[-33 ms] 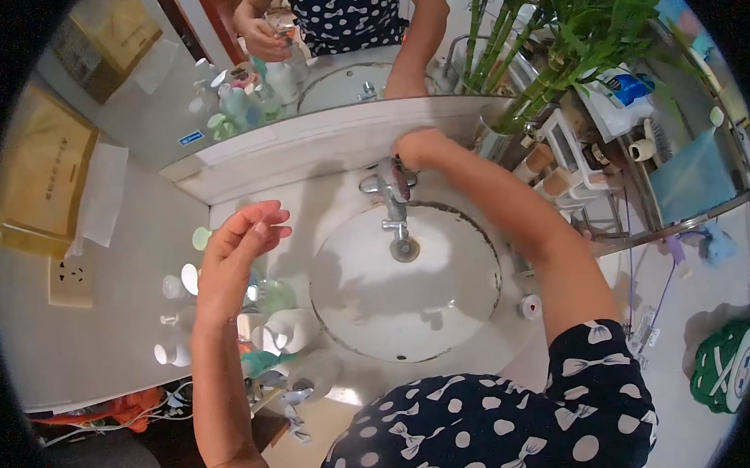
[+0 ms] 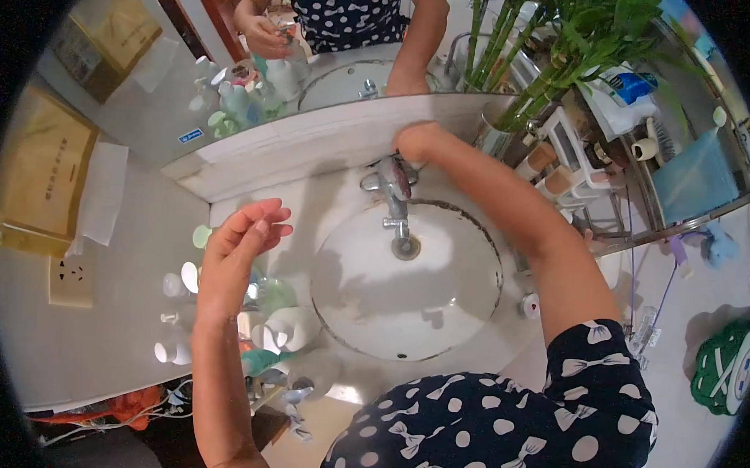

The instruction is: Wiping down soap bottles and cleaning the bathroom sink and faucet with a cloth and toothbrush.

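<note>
Raised over the left side of the counter, my left hand (image 2: 245,238) has half-bent fingers, slightly apart, with nothing visible in them. Below it and beside my wrist stand several bottles, among them a white one (image 2: 292,328) and a pale green one (image 2: 277,295). My right arm reaches to the back of the sink, where my right hand (image 2: 418,141) is bent down behind the chrome faucet (image 2: 394,185). The fingers of that hand are hidden, so its grip does not show. Under the faucet spout lies the white oval basin (image 2: 371,317), its rim stained dark.
A mirror (image 2: 332,73) rises behind the counter. At the back right, bamboo stalks (image 2: 527,107) stand in a glass vase (image 2: 492,137) next to a white rack (image 2: 575,151). A yellow tissue pack (image 2: 43,178) hangs on the left wall above a socket (image 2: 72,279).
</note>
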Available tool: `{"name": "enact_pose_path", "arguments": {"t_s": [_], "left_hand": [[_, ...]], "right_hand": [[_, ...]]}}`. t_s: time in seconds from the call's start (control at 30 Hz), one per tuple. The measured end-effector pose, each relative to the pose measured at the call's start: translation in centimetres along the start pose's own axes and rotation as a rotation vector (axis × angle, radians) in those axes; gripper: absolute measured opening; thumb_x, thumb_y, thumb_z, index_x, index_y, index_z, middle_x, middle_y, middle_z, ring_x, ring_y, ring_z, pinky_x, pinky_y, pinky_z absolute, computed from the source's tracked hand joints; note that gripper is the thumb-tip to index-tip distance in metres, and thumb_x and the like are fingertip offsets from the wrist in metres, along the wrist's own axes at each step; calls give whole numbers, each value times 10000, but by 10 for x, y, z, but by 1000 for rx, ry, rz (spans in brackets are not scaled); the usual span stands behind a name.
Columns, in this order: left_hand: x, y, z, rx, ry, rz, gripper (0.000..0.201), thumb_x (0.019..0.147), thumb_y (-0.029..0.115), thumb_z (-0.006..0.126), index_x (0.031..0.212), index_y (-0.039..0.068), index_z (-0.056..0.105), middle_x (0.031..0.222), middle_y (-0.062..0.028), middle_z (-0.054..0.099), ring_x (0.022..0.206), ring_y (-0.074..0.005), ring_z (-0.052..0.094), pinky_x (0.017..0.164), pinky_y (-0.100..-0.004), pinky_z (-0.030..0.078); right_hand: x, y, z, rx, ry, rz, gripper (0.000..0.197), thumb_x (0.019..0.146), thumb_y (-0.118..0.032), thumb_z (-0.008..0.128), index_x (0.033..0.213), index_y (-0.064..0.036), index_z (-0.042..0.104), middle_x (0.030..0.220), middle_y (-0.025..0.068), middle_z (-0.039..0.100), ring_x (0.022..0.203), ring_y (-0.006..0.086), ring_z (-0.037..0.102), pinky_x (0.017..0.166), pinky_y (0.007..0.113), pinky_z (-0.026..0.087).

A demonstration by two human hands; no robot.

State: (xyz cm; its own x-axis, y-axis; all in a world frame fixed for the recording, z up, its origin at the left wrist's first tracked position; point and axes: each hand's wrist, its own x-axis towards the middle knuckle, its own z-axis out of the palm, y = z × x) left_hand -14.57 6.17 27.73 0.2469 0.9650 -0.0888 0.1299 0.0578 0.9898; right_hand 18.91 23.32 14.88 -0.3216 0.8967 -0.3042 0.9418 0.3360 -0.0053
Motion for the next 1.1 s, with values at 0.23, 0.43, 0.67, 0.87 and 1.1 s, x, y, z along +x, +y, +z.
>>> {"name": "enact_pose_path", "arguments": {"t_s": [0.23,0.43,0.67,0.87,1.1], "left_hand": [[-5,0,-4,7,2,10,319,976,208,518,1228,29,598,1155,-103,665,1020,-192,648,928,-317,470],[-3,1,1,-5,-53,26,324,981,219,511,1235,34,593,1151,-102,666,1020,-190,649,921,-315,475],[-12,-3,-4,-11,-38,9,329,979,209,522,1243,24,588,1159,-113,664,1014,-201,655,921,-321,481],[-13,-4,1,-5,-46,-5,340,981,214,524,1253,18,580,1174,-130,655,1037,-207,646,929,-327,479],[-5,0,11,-14,-9,-20,313,981,209,525,1207,11,610,1116,-104,671,995,-203,650,938,-335,477]], "right_hand": [[-35,-6,26,86,-18,140,340,832,-127,525,1145,-126,657,1090,156,680,994,354,658,835,471,521],[-116,-13,131,577,307,447,371,937,-168,455,1290,-176,568,1075,227,650,984,420,622,849,516,477],[-152,-112,195,777,466,708,461,958,-175,459,1414,-238,432,896,254,648,811,438,627,746,519,490],[-130,-164,237,1053,570,696,554,941,-132,502,1461,-272,371,1061,212,641,869,414,626,765,443,502],[-125,-192,215,1061,432,614,530,937,-205,496,1448,-286,384,1132,176,647,902,395,641,802,489,490]]}}
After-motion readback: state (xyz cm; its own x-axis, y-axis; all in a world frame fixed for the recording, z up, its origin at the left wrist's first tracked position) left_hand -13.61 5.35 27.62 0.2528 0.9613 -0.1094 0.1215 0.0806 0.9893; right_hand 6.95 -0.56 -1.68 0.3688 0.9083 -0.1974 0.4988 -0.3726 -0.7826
